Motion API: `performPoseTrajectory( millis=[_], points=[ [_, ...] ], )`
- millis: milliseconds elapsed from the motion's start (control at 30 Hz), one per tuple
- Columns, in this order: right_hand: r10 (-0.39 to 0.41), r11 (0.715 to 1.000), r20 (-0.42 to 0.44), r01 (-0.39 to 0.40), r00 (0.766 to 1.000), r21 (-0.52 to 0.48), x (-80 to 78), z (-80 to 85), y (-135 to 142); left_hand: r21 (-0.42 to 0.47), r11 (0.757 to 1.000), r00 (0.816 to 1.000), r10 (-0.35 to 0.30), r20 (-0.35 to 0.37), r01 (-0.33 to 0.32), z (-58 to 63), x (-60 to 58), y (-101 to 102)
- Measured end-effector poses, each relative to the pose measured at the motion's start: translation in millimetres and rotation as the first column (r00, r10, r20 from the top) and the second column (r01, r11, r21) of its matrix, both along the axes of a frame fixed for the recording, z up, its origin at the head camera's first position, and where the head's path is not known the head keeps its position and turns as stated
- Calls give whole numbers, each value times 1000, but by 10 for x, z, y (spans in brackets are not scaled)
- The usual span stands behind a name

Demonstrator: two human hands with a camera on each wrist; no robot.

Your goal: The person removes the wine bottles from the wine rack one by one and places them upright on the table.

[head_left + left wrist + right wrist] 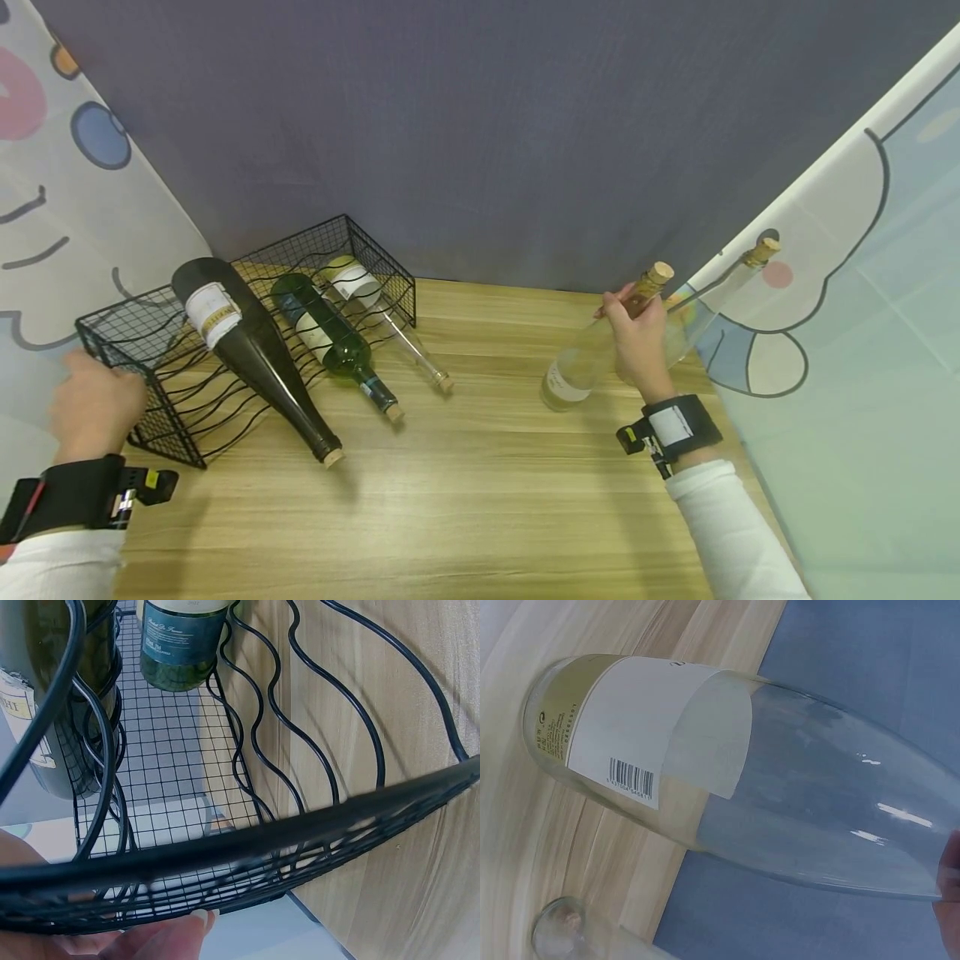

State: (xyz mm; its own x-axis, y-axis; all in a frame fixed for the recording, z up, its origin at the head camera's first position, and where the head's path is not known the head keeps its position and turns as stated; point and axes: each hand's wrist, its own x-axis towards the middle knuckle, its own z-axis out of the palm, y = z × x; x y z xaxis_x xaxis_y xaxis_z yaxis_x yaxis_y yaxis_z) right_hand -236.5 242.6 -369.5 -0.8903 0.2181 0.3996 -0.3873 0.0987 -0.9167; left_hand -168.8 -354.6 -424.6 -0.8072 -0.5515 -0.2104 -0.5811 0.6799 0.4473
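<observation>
At the far left, my left hand (97, 404) grips the end of a black wire wine rack (176, 423). In the left wrist view, fingertips (187, 930) curl over the rack's edge. Three corked bottles lie across it: a large dark bottle (258, 350), a green wine bottle (333, 337) and a slim clear bottle (401, 329), necks toward me. On the right, my right hand (633, 337) holds a clear glass bottle (573, 367) by its neck below the cork. That bottle leans, its labelled base close over the table; the right wrist view shows its white label (641, 724).
Another clear corked bottle (712, 308) stands behind the right hand, near the patterned side curtain (862, 350). A dark grey-blue cloth wall (480, 150) closes off the back of the wooden table (450, 500). A cartoon-printed curtain (45, 275) hangs at the left.
</observation>
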Motion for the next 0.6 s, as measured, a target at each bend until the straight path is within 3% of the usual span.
performPoseTrajectory(
  millis=[300,433,600],
  points=[
    [-70,994,-3,70,998,78,20,10,171,1,1000,1000,8,-4,-8,-14,0,3],
    [-73,996,-34,75,997,56,31,9,215,0,1000,1000,7,-4,-7,-18,-4,-2],
    [-68,997,-30,70,997,43,127,128,200,-4,1000,1000,0,-3,0,-15,-12,-10]
  ],
)
